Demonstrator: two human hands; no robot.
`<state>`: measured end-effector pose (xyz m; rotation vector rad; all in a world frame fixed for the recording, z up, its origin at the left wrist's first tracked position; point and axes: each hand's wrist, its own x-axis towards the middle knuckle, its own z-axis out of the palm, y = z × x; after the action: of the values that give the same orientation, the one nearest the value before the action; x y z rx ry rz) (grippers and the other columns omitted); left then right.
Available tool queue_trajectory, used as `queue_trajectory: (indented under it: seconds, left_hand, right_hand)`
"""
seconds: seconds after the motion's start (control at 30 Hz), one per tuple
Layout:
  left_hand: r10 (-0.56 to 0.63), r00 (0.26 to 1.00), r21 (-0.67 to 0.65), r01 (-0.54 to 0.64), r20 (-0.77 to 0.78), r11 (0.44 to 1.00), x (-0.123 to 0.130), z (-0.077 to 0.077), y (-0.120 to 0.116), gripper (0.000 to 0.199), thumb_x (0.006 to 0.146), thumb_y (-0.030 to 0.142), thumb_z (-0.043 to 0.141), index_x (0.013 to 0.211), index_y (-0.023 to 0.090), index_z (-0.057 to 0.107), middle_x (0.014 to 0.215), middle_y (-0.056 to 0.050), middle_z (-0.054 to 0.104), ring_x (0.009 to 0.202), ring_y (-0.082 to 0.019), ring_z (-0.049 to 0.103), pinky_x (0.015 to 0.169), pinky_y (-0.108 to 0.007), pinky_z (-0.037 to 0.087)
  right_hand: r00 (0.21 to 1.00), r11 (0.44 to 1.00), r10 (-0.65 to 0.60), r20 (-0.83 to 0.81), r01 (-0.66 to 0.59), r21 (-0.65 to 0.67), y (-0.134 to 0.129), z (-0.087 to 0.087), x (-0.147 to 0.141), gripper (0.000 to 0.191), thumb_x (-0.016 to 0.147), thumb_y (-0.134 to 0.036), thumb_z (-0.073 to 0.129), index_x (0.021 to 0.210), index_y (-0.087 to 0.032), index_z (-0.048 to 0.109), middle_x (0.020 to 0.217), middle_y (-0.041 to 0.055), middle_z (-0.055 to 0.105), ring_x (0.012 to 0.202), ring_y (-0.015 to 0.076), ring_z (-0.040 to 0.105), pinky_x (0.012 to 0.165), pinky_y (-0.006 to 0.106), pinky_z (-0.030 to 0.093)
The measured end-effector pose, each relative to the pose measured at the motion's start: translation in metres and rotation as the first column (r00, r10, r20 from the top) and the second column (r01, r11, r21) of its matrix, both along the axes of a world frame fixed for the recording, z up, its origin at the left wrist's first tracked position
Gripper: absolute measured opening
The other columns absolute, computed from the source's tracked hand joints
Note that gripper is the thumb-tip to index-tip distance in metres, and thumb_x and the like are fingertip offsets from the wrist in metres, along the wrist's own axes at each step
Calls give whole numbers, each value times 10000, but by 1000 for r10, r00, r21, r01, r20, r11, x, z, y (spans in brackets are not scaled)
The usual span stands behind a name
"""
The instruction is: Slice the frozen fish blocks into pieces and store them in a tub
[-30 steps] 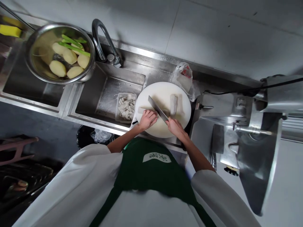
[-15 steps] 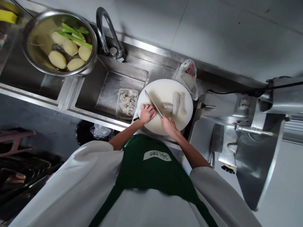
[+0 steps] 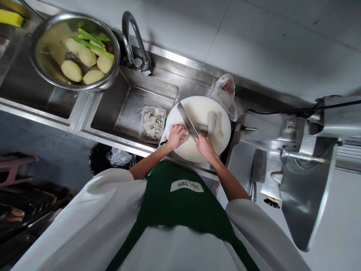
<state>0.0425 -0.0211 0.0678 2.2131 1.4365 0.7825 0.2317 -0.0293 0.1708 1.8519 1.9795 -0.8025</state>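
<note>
Right hand [image 3: 205, 147] gripping kitchen knife [image 3: 186, 119], broad face showing, tip toward 11 o'clock.
Left hand [image 3: 175, 137] at cutting board's [image 3: 194, 153] 9 o'clock, grip unclear.

Cutting board [image 3: 194, 153] open along its near side, knife [image 3: 187, 119] blocking midway

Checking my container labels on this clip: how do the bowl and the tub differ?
The bowl is round, shiny metal; the tub is boxy, see-through plastic. The bowl is much wider than the tub. The bowl holds potatoes and green stalks; the tub holds small, pale pieces. Both are open-topped and contain food.
</note>
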Motion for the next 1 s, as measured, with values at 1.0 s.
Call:
queue_trajectory:
  seconds: [1.0]
  left_hand:
    - [314, 934, 75, -330, 171, 941, -40, -12, -11, 207, 1000, 417, 604, 1008, 218, 659, 1177, -127, 627, 1177, -289, 561, 1038, -507, 456]
  right_hand:
    - [999, 999, -52, 10, 52, 3, -4, 14, -43, 354, 1121, -291, 338, 1311, -110, 576, 1137, 189, 757, 1073, 285, 739, 875, 307, 513]
